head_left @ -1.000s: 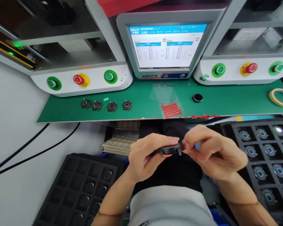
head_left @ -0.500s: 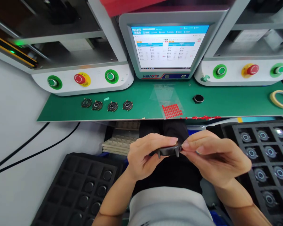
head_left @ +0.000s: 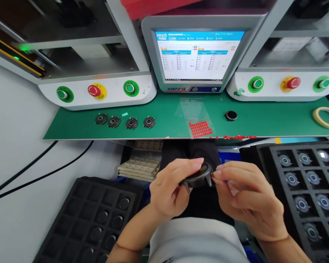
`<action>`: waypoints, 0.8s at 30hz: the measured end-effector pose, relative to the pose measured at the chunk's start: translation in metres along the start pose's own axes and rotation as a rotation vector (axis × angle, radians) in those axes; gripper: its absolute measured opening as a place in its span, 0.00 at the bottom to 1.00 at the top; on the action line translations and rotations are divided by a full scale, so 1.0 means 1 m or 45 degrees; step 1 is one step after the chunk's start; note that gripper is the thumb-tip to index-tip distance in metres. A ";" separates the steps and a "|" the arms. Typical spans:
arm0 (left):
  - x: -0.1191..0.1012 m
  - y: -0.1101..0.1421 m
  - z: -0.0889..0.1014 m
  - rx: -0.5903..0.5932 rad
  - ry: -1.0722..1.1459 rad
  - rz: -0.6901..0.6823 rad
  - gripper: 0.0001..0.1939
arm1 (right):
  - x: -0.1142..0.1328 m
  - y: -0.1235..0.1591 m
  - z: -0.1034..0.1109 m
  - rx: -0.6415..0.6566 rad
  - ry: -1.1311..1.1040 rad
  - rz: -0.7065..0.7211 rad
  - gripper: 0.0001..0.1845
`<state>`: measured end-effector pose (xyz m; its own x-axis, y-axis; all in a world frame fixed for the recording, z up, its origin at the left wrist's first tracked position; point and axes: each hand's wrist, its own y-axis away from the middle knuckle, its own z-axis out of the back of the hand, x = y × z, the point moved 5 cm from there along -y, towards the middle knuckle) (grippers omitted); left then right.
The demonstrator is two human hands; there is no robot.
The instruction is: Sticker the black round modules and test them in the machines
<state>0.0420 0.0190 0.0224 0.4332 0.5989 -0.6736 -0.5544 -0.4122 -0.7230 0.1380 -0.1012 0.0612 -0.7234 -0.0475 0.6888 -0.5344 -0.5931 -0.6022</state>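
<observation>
My left hand [head_left: 170, 186] is closed around a dark round watch case [head_left: 197, 178] with lugs, holding it tilted above my lap. The thumb or a finger lies over its top face. My right hand [head_left: 249, 193] is pinched at the right rim of the case, its fingertips touching or almost touching it. A tiny reddish speck shows at those fingertips, too small to name. On the green bench edge beyond lies a clear sheet with red stickers [head_left: 201, 129]. Several watch back covers [head_left: 132, 123] sit in a row to the left, and a round watch [head_left: 231, 115] rests to the right.
A monitor [head_left: 200, 54] stands between two machines with green buttons [head_left: 130, 88] and red stop buttons [head_left: 94, 90]. Black foam trays [head_left: 79, 219] flank me, the right tray [head_left: 298, 190] holding watch parts. Red bits [head_left: 238, 137] line the bench edge near a tape roll [head_left: 326, 117].
The watch case has tipped so more of its top face shows. My right hand has moved slightly down, its fingertips staying at the case's right rim.
</observation>
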 end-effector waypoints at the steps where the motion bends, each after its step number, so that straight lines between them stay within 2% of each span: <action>1: -0.002 0.001 0.000 -0.008 -0.049 -0.004 0.19 | 0.003 0.000 -0.001 -0.017 0.041 0.059 0.23; 3: -0.006 0.001 0.001 -0.024 -0.126 -0.002 0.19 | 0.007 -0.002 -0.003 -0.048 0.101 0.158 0.23; 6: -0.002 -0.003 0.003 -0.090 -0.208 0.097 0.15 | 0.010 -0.004 -0.004 -0.062 0.079 0.174 0.22; 8: 0.008 -0.007 0.010 -0.322 -0.239 0.260 0.12 | 0.010 -0.003 -0.007 -0.033 -0.020 0.123 0.22; 10: 0.019 -0.012 0.018 -0.597 -0.232 0.382 0.09 | 0.008 0.002 -0.015 0.032 -0.257 0.027 0.20; 11: 0.023 -0.014 0.019 -0.679 -0.222 0.400 0.08 | 0.006 0.005 -0.021 0.061 -0.408 -0.053 0.20; 12: 0.026 -0.018 0.018 -0.700 -0.216 0.400 0.08 | 0.003 0.009 -0.028 0.085 -0.563 -0.151 0.19; 14: 0.029 -0.025 0.014 -0.643 -0.228 0.388 0.08 | -0.003 0.017 -0.045 0.110 -0.824 -0.394 0.18; 17: 0.027 -0.030 0.009 -0.558 -0.254 0.357 0.09 | -0.009 0.025 -0.065 0.117 -1.064 -0.710 0.16; 21: 0.019 -0.032 0.008 -0.496 -0.305 0.285 0.09 | -0.015 0.024 -0.072 0.102 -1.213 -0.936 0.18; 24: 0.017 -0.031 0.008 -0.428 -0.296 0.307 0.09 | -0.023 0.022 -0.078 0.184 -1.337 -1.052 0.22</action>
<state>0.0609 0.0476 0.0344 0.1285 0.5808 -0.8038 -0.3423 -0.7348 -0.5856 0.1090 -0.0507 0.0006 0.4962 -0.1876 0.8477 -0.5505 -0.8230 0.1401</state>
